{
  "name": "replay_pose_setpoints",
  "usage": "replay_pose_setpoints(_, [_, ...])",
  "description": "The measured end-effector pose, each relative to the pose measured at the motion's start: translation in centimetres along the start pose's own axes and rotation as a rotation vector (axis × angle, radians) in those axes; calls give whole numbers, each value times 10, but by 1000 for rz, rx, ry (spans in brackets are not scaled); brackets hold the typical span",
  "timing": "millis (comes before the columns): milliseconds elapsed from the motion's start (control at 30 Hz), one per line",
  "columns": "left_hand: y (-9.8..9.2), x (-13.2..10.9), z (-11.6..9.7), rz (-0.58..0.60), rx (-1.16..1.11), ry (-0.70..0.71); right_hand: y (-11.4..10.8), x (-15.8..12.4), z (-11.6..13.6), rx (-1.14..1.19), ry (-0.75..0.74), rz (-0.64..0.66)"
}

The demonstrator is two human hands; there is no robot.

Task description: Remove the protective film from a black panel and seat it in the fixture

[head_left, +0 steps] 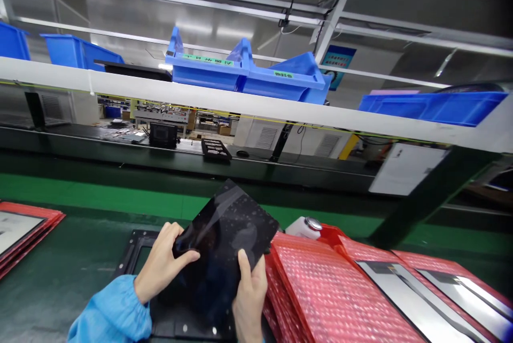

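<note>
A glossy black flat panel (218,257), like a display screen, is tilted up in front of me with spots and smudges on its face. My left hand (166,260) grips its left edge, thumb on the front and fingers behind. At the lower right edge my right hand (249,289) holds it, the thumb pressed on the face. Below the panel, a black frame (138,244) with small holes lies on the dark green table, partly covered by the panel and my left arm.
Stacked red bubble-wrap sleeves (320,273) with silver-backed panels (404,295) lie at right. A white bottle with a metal top (306,227) stands behind them. More red sleeves (52,220) are at left. Blue bins (208,68) line the white shelf (148,89) above.
</note>
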State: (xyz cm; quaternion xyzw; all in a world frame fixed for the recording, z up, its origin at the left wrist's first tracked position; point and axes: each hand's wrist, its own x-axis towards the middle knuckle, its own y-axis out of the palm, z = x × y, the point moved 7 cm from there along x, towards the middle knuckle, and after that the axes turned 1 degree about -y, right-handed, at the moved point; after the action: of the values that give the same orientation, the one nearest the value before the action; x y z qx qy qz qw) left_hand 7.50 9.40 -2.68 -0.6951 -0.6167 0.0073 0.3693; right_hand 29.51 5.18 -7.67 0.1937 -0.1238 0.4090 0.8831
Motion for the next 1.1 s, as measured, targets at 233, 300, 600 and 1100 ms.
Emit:
replay_pose_setpoints(233, [-8,2,4,-31,-125,-3,0,1,3,13,9,-17])
replay_pose_setpoints(300, [-8,3,7,-27,-148,4,0,0,6,2,14,-25])
replay_pose_setpoints(600, [-6,11,14,212,-343,-30,-2,-1,13,-1,47,-64])
replay_pose_setpoints(1100, [-5,8,14,160,-259,-41,2,-1,7,41,59,-25])
